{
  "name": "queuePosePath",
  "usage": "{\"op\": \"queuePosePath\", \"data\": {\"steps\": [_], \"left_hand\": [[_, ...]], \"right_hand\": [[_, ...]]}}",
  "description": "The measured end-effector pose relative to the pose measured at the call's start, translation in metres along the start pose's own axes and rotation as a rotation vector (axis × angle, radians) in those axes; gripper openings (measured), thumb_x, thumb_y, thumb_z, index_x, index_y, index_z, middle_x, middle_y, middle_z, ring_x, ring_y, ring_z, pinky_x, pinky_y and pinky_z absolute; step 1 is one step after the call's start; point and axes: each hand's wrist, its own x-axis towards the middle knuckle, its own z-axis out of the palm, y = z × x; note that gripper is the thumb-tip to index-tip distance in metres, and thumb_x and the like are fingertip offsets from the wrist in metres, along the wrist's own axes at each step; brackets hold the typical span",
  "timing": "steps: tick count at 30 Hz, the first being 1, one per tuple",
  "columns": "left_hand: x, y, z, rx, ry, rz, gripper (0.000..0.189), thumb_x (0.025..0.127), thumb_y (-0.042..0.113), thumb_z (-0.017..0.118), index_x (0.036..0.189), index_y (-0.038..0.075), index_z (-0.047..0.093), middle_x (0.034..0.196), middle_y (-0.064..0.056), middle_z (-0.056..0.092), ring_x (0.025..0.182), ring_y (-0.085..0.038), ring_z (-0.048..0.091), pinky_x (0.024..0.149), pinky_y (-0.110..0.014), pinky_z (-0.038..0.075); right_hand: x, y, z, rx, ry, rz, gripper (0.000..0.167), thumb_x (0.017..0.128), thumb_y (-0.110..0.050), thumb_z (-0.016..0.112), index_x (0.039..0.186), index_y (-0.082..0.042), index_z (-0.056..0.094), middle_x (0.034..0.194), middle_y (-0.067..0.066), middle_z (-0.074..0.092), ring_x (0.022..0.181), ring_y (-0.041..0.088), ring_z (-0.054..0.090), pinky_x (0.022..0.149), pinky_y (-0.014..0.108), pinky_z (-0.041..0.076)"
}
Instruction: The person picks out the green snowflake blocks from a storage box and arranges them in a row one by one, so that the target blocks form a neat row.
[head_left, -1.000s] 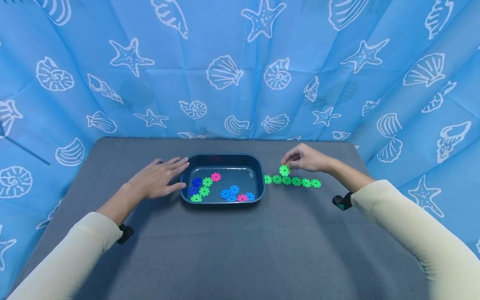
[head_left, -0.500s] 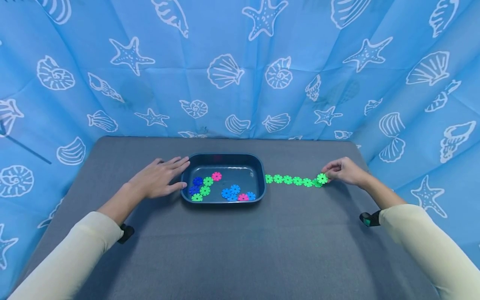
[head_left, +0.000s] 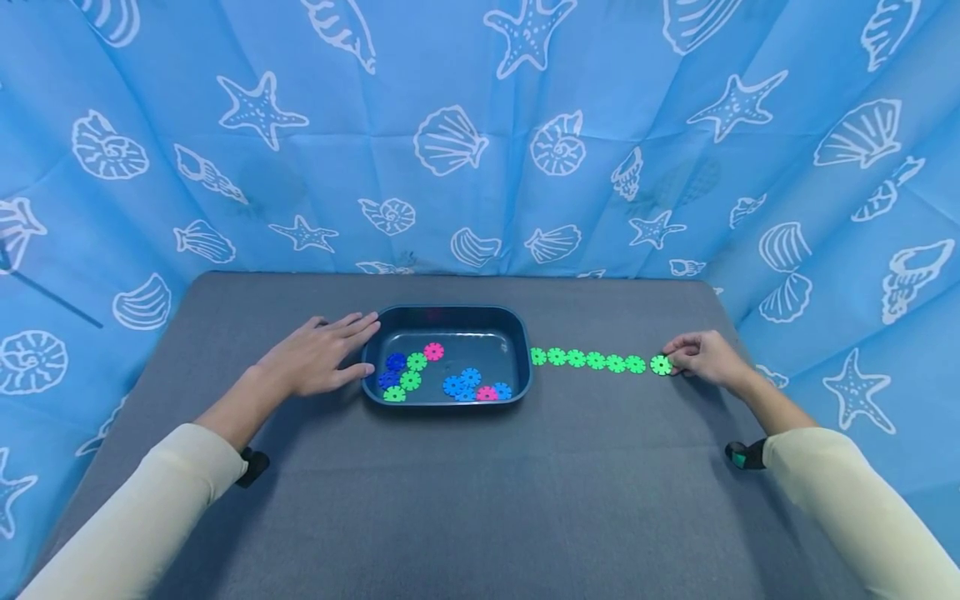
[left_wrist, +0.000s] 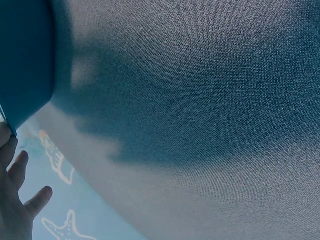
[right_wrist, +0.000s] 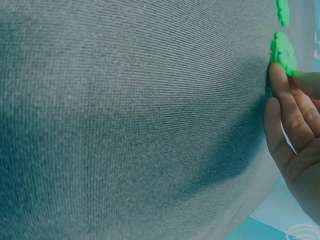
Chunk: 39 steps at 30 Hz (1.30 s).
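Observation:
My right hand [head_left: 705, 360] pinches a green notched plastic disc [head_left: 661, 365] between thumb and fingers, close over the table at the right end of a row of green discs [head_left: 596, 361]. In the right wrist view the pinched disc [right_wrist: 283, 54] tilts at my fingertips, a small gap from the row's last disc [right_wrist: 283, 12]. With fingers spread and straight, my left hand [head_left: 318, 358] rests at the left rim of a dark blue tray [head_left: 450, 403]. The left wrist view shows those fingertips right at the tray's edge [left_wrist: 30, 60].
Inside the tray lie loose notched discs: dark blue [head_left: 395, 362], green [head_left: 410, 381], pink [head_left: 433, 352] and light blue [head_left: 453, 386]. The row starts beside the tray's right wall. A grey cloth covers the table [head_left: 480, 500]; a blue shell-print curtain [head_left: 480, 167] hangs behind it.
My right hand has carried the green disc rightward along the row, from above its middle to past its right end, and lower. My left hand has stayed at the tray.

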Motion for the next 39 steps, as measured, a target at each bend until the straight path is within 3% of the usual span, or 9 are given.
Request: {"op": "queuePosePath", "data": {"steps": [18, 28, 34, 39], "left_hand": [[-0.001, 0.001, -0.001, 0.009, -0.001, -0.010, 0.076, 0.099, 0.052, 0.053, 0.156, 0.007, 0.032, 0.161, -0.013, 0.028, 0.146, -0.036, 0.029, 0.110, -0.067, 0.027], [-0.001, 0.001, -0.001, 0.018, 0.004, -0.001, 0.074, 0.100, 0.051, 0.053, 0.156, 0.006, 0.033, 0.161, -0.014, 0.029, 0.146, -0.037, 0.030, 0.110, -0.067, 0.027], [-0.001, 0.001, -0.003, 0.029, 0.001, -0.005, 0.075, 0.099, 0.052, 0.054, 0.155, 0.006, 0.033, 0.161, -0.014, 0.030, 0.146, -0.036, 0.030, 0.110, -0.067, 0.028], [0.000, 0.001, -0.001, 0.028, -0.002, -0.004, 0.076, 0.099, 0.052, 0.054, 0.155, 0.006, 0.033, 0.161, -0.013, 0.029, 0.146, -0.036, 0.030, 0.109, -0.067, 0.028]], "right_hand": [[0.003, 0.002, 0.008, 0.023, 0.041, -0.015, 0.026, 0.098, -0.002, 0.058, 0.116, 0.016, 0.061, 0.096, 0.022, 0.071, 0.079, 0.013, 0.068, 0.068, 0.028, 0.056], [0.004, -0.001, -0.001, 0.045, -0.005, 0.026, 0.036, 0.102, -0.011, 0.054, 0.126, 0.016, 0.056, 0.098, 0.020, 0.071, 0.082, 0.015, 0.069, 0.071, 0.030, 0.058], [0.015, -0.031, -0.011, 0.021, 0.008, -0.008, 0.037, 0.103, -0.013, 0.053, 0.127, 0.015, 0.055, 0.101, 0.023, 0.071, 0.084, 0.019, 0.070, 0.075, 0.033, 0.058], [0.028, -0.076, -0.013, 0.083, -0.032, -0.058, 0.038, 0.104, -0.014, 0.053, 0.130, 0.014, 0.053, 0.111, 0.023, 0.070, 0.087, 0.010, 0.070, 0.079, 0.030, 0.058]]}}
